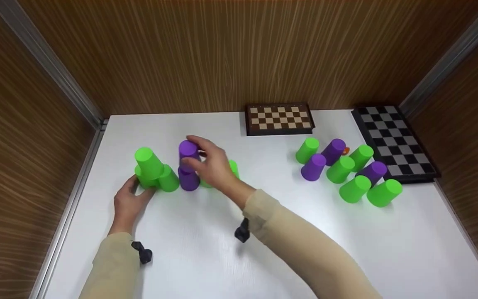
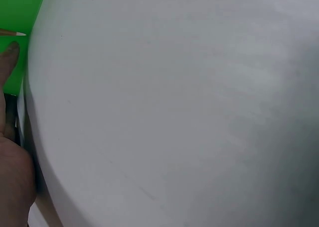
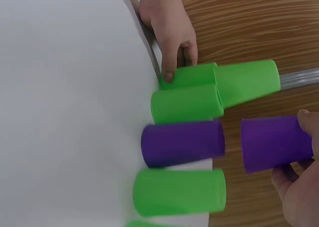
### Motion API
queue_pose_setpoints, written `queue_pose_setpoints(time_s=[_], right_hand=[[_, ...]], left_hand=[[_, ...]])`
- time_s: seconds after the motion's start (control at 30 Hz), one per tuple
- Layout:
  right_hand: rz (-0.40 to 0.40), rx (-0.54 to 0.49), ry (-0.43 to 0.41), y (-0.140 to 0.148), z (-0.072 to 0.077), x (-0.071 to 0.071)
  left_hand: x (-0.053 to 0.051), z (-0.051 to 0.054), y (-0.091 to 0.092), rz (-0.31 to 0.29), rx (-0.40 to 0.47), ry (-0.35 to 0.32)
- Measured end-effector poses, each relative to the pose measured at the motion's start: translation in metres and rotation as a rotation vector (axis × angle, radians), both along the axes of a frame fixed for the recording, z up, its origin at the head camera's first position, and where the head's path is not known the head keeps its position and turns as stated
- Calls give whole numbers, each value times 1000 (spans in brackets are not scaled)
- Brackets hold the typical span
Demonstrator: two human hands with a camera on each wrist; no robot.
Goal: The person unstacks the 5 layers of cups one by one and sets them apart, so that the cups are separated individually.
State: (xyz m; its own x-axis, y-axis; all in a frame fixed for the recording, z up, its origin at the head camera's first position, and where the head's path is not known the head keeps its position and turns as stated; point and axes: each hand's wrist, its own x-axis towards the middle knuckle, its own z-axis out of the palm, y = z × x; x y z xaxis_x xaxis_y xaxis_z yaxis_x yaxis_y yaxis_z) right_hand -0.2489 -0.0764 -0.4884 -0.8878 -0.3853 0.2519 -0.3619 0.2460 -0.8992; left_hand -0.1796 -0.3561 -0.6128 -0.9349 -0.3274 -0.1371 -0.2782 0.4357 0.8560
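Observation:
My right hand (image 1: 216, 166) pinches an upside-down purple cup (image 3: 274, 143) between thumb and fingers. In the right wrist view a gap separates it from another purple cup (image 3: 183, 143) that stands on the table below. Low at the left, my left hand (image 1: 128, 203) grips the outer green cup (image 3: 187, 76), thumb on one side and fingers on the other. Beside that one stands a second green cup (image 1: 169, 178); a third green cup (image 1: 149, 164) sits on top of the two. More green cups, such as one (image 3: 179, 192) right of the purple cup, are partly behind my right arm.
Several green and purple cups (image 1: 340, 169) stand upside down at the right of the white table (image 1: 193, 249). A small orange object (image 1: 345, 151) shows among them. A brown chessboard (image 1: 280, 118) lies at the back, a black-and-grey one (image 1: 392, 141) at the right. Wood-grain walls enclose the table.

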Motion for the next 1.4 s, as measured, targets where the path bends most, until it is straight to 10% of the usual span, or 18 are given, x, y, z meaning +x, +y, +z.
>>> queue_pose_setpoints(time_s=[0.83, 1.4], right_hand=[[-329, -7, 19, 219, -34, 23], [-485, 119, -55, 312, -67, 57]], left_hand=[[5, -1, -9, 9, 9, 12], [0, 0, 1, 6, 55, 13]])
